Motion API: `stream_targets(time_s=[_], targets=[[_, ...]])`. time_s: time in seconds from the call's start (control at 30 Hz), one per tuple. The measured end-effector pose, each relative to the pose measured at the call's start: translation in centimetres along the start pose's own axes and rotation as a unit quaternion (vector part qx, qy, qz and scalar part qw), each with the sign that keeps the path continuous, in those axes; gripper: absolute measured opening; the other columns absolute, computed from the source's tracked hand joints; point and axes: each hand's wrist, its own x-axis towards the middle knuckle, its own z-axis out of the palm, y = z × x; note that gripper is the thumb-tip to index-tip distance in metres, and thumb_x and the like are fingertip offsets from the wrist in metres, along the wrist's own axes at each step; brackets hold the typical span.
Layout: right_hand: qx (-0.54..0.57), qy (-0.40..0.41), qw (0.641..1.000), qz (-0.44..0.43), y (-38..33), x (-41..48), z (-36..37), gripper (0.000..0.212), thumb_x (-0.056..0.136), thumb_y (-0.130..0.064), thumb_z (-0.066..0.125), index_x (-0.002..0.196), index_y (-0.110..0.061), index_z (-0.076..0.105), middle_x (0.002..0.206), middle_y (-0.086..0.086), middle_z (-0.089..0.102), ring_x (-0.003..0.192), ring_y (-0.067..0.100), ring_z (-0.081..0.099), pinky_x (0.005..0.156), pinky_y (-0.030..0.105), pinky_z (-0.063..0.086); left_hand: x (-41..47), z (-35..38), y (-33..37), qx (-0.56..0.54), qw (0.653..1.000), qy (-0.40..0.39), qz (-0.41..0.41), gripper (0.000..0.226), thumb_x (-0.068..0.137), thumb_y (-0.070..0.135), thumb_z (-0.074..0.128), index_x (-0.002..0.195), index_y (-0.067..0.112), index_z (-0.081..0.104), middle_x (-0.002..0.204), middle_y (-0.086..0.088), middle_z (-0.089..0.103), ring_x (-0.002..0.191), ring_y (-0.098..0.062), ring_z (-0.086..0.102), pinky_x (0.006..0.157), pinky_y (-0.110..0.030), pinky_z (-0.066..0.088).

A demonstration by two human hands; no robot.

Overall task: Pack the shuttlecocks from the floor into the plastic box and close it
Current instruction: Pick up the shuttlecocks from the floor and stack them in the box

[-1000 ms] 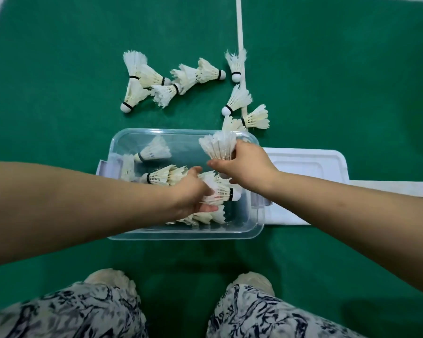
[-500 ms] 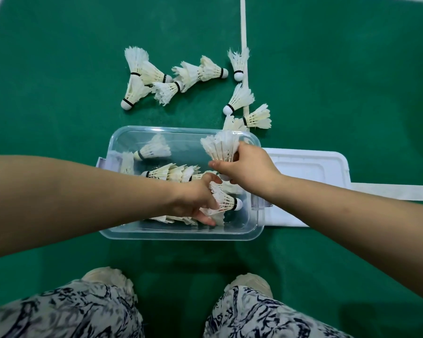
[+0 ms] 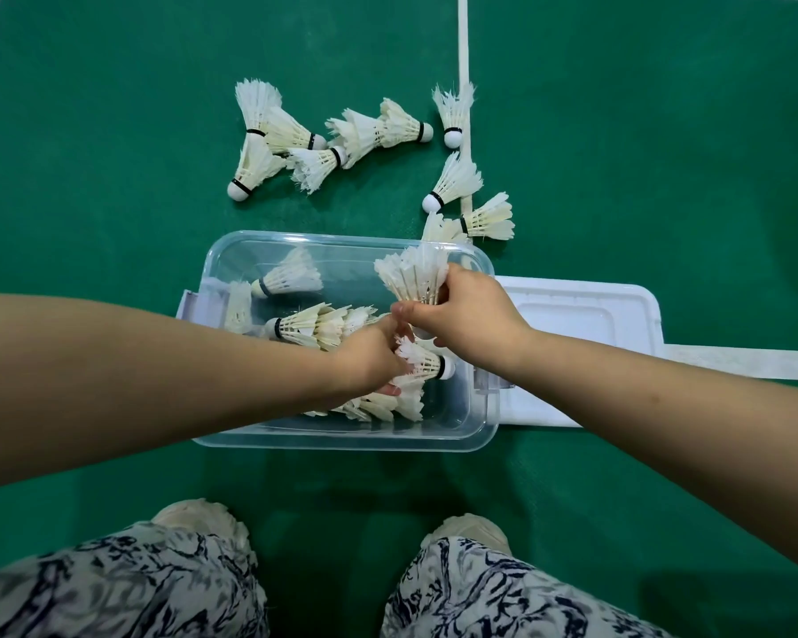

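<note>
A clear plastic box (image 3: 342,442) stands open on the green floor and holds several white shuttlecocks (image 3: 291,278). My right hand (image 3: 468,315) grips an upright shuttlecock (image 3: 413,274) by its base over the box's right side, feathers up. My left hand (image 3: 369,361) reaches into the box and holds a shuttlecock (image 3: 422,361) lying with its cork to the right. The white lid (image 3: 586,315) lies flat on the floor right of the box. Several more shuttlecocks (image 3: 369,131) lie on the floor beyond the box.
A white court line (image 3: 464,39) runs away from the box, and another (image 3: 747,361) runs right from under the lid. My two shoes (image 3: 194,518) and patterned trouser legs are just in front of the box.
My left hand has shifted slightly right inside the box with its shuttlecock, closer to my right hand. My right hand and its upright shuttlecock have hardly moved.
</note>
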Motion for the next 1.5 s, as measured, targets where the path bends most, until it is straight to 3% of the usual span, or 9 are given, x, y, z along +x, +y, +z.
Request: stream_targets(time_s=[0.17,0.3,0.47,0.67,0.83,1.0,1.13,1.33,1.5], targets=[[0.001,-0.004,1.0,-0.006,0.0,-0.1,-0.1,0.03,0.079,-0.042,0.069,0.089,-0.02,0.051,0.084,0.0,0.066,0.079,0.021,0.065,0.076,0.034,0.054,0.1,-0.1,0.1,0.015,0.998,-0.061,-0.019,0.053,0.085,0.007,0.061,0.131,0.018,0.036,0.124,-0.002,0.037,0.119,-0.024,0.05,0.088,-0.041,0.054],[-0.018,-0.005,1.0,-0.007,0.1,-0.3,-0.2,0.032,0.079,-0.044,0.068,0.091,-0.021,0.05,0.085,-0.002,0.062,0.08,0.018,0.06,0.064,0.027,0.044,0.0,-0.9,0.7,0.023,0.995,-0.093,-0.02,0.068,0.082,0.007,0.065,0.136,0.024,0.028,0.119,0.0,0.039,0.112,-0.02,0.05,0.076,-0.037,0.055],[-0.021,-0.011,1.0,-0.012,0.0,-0.5,-0.3,0.038,0.079,-0.045,0.067,0.103,-0.017,0.057,0.094,0.003,0.069,0.088,0.023,0.064,0.075,0.032,0.051,-0.8,-2.4,1.2,0.103,0.992,-0.061,0.032,0.049,0.075,0.01,0.073,0.108,0.023,0.04,0.092,0.001,0.052,0.088,-0.019,0.056,0.066,-0.033,0.054],[-0.029,-0.019,0.999,-0.006,-0.7,-1.0,-0.4,0.038,0.079,-0.042,0.068,0.108,-0.019,0.058,0.096,0.003,0.068,0.09,0.022,0.064,0.075,0.029,0.05,-2.3,-4.1,1.7,0.138,0.987,-0.043,0.068,0.069,0.074,0.015,0.074,0.131,0.022,0.035,0.089,0.004,0.059,0.078,-0.012,0.059,0.068,-0.028,0.053],[-0.073,-0.034,0.997,-0.018,-1.2,-1.6,-0.5,0.036,0.081,-0.04,0.067,0.106,-0.018,0.053,0.087,-0.001,0.061,0.066,0.01,0.055,0.051,0.02,0.04,-3.4,-5.5,1.8,0.191,0.973,0.052,0.119,0.057,0.079,0.019,0.069,0.128,0.021,0.04,0.091,0.003,0.061,0.085,-0.025,0.064,0.077,-0.04,0.057],[-0.158,-0.064,0.985,-0.017,-1.3,-1.6,0.2,0.045,0.08,-0.039,0.067,0.113,-0.013,0.052,0.097,0.004,0.062,0.085,0.021,0.055,0.067,0.028,0.04,-4.9,-6.9,1.4,0.306,0.904,0.131,0.267,0.053,0.079,0.022,0.067,0.125,0.025,0.04,0.113,-0.001,0.05,0.091,-0.013,0.051,0.083,-0.027,0.043],[-0.209,-0.092,0.973,-0.017,-1.7,-1.1,0.9,0.047,0.079,-0.038,0.068,0.114,-0.01,0.051,0.1,0.008,0.064,0.087,0.024,0.056,0.067,0.03,0.042,-5.0,-7.1,1.3,0.473,0.785,0.107,0.385,0.041,0.081,0.032,0.065,0.119,0.021,0.054,0.12,-0.004,0.05,0.113,-0.022,0.043,0.098,-0.036,0.037],[-0.248,-0.104,0.963,-0.024,-1.9,-0.3,1.9,0.046,0.079,-0.036,0.069,0.111,-0.008,0.052,0.104,0.011,0.065,0.097,0.029,0.06,0.067,0.029,0.041,-3.5,-6.5,2.4,0.602,0.704,0.074,0.37,0.025,0.088,0.036,0.051,0.103,0.019,0.06,0.103,0.0,0.061,0.109,-0.023,0.045,0.086,-0.035,0.034],[-0.235,-0.09,0.967,-0.026,-1.7,0.1,0.7,0.048,0.082,-0.01,0.057,0.129,-0.013,0.045,0.112,0.01,0.063,0.106,0.028,0.058,0.074,0.028,0.045,-2.7,-5.5,2.1,0.513,0.78,0.05,0.355,0.021,0.089,0.03,0.052,0.094,0.011,0.061,0.099,-0.01,0.062,0.095,-0.03,0.057,0.069,-0.031,0.036]])
